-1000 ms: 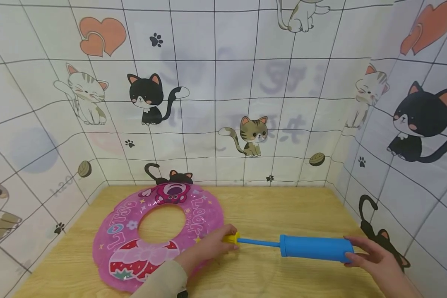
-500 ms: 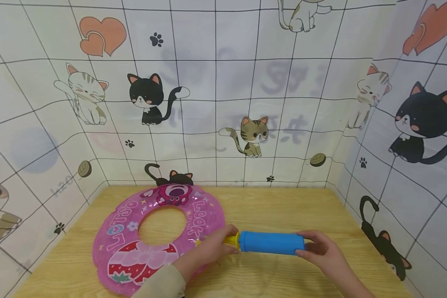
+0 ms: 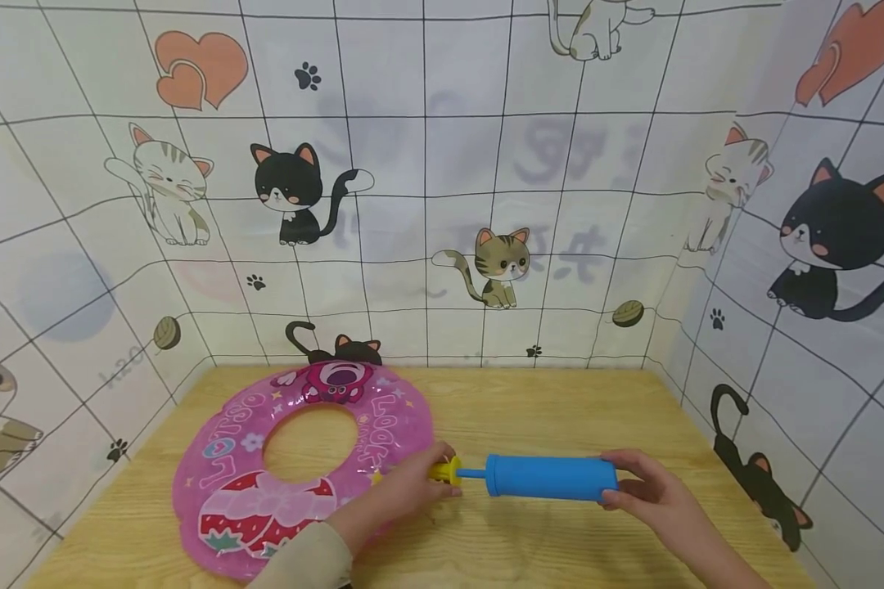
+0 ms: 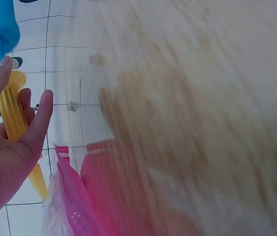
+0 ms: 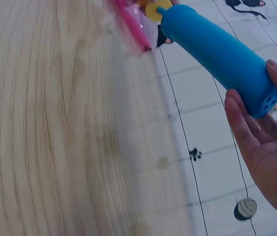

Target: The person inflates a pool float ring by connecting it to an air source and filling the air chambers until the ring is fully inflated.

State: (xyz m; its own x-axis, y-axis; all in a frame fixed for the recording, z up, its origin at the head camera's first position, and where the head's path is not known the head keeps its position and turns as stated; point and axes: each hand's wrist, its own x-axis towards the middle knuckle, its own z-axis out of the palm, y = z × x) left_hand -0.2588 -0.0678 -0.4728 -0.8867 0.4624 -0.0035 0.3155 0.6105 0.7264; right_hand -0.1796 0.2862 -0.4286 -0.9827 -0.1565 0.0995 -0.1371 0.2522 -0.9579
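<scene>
Blue pump (image 3: 551,477) spans left to right above the bench (image 3: 560,409), its far end in the right hand's (image 3: 648,495) grip while the left hand (image 3: 410,487), nearer the pink swim ring (image 3: 405,401), grips its yellow nozzle (image 3: 449,470).

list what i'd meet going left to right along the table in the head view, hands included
Pink inflatable ring → left hand → blue rod → blue barrel → right hand. The yellow part is left out because it overlaps the left hand.
</scene>
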